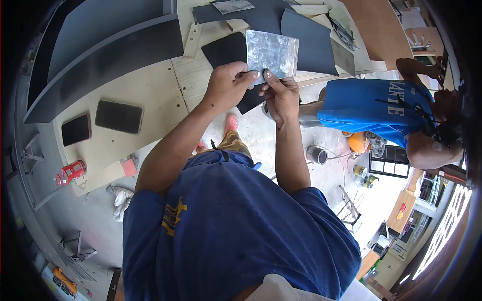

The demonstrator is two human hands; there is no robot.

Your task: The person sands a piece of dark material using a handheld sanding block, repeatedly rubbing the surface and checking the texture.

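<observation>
Both hands are raised over the table's edge, gripping a thin, silvery, smudged rectangular sheet (272,54) by its lower edge. My left hand (232,84) pinches the lower left corner, thumb on the face. Beside it, my right hand (282,95) holds the lower edge with its thumb on the face and its fingers curled behind. Whether the sheet is metal or plastic I cannot tell. A black sheet (221,51) lies on the table behind and below it, partly hidden by my hands. To the right of the silvery piece is a larger dark grey sheet (312,42).
Two phones (119,116) and a red-labelled bottle (74,170) rest on the wooden table (155,95) at left, near a long dark panel (110,57). A co-worker in a blue shirt (371,108) is at right. A bucket (317,154) and cables occupy the floor.
</observation>
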